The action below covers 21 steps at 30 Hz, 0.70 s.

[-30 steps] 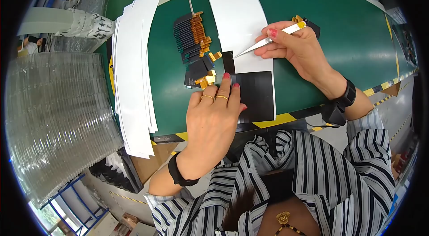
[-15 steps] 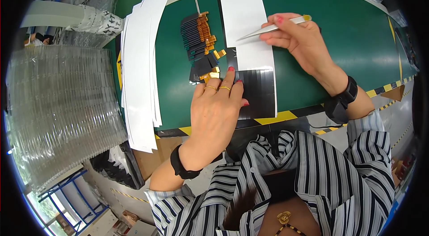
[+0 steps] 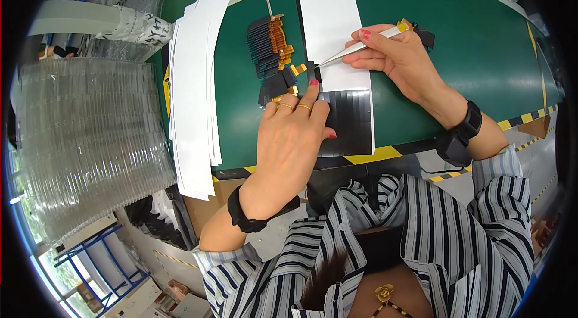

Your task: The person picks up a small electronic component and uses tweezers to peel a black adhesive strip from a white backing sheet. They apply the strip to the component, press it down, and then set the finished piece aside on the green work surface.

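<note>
My right hand (image 3: 406, 62) is closed around metal tweezers (image 3: 355, 49), their tips at a narrow black piece (image 3: 313, 72) along the left edge of a white sheet (image 3: 331, 11). My left hand (image 3: 292, 137) lies with fingers stretched out, its index fingertip on the lower end of that piece. Left of it are small black parts with gold flex tails (image 3: 278, 88). Glossy black strips (image 3: 346, 122) cover the sheet's near part, beside my left thumb. A black part with a gold tail (image 3: 425, 38) shows behind my right hand; whether I hold it, I cannot tell.
A row of overlapping black parts with orange-gold flex tails (image 3: 268, 47) lies on the green table mat (image 3: 445, 89). White sheets (image 3: 192, 89) are stacked at the left, beside tall piled clear plastic trays (image 3: 90, 143). Yellow-black tape (image 3: 376, 155) marks the front edge.
The tweezers have moved left and down, their tips now at the narrow black piece near my left index fingertip. A black part with a gold tail has come into sight behind my right hand.
</note>
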Each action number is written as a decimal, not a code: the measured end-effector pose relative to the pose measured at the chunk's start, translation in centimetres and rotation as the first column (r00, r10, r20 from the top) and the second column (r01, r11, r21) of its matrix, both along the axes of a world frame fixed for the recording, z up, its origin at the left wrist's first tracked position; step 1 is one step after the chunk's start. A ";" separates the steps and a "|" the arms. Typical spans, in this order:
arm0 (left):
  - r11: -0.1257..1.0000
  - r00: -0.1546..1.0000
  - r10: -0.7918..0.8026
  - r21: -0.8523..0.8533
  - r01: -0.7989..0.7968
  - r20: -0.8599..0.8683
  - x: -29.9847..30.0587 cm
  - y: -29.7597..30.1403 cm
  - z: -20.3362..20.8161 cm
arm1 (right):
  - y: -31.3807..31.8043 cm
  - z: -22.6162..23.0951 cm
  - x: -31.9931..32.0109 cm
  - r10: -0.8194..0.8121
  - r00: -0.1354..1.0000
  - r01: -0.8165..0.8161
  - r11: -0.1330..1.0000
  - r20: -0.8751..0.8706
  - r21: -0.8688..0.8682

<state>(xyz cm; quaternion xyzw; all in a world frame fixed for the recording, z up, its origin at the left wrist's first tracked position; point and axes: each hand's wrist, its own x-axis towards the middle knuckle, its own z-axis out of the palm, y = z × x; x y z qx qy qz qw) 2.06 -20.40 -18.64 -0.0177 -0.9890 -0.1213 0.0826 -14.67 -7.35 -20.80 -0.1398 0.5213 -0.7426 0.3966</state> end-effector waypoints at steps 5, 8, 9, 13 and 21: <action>1.000 0.999 0.029 0.007 -0.029 0.018 0.3 0.0 -0.2 | 0.1 -0.1 -0.1 0.022 0.999 -0.022 1.000 0.028 0.012; 0.999 0.999 0.033 0.003 -0.033 0.017 0.3 -0.1 -0.2 | 0.2 0.0 0.0 -0.003 1.000 0.003 1.000 0.006 0.001; 0.999 0.999 0.037 0.038 -0.037 -0.019 0.3 -0.2 -0.4 | 0.2 0.1 0.0 0.000 1.000 0.000 1.000 0.004 -0.001; 0.993 0.989 0.089 0.093 -0.078 -0.121 0.5 -0.7 0.2 | 0.3 0.2 0.0 0.015 0.997 -0.012 0.999 -0.075 0.035; 0.982 0.974 0.167 -0.059 -0.178 -0.156 0.7 -4.5 -0.1 | 0.3 0.1 0.2 0.032 0.995 -0.029 0.999 -0.090 0.035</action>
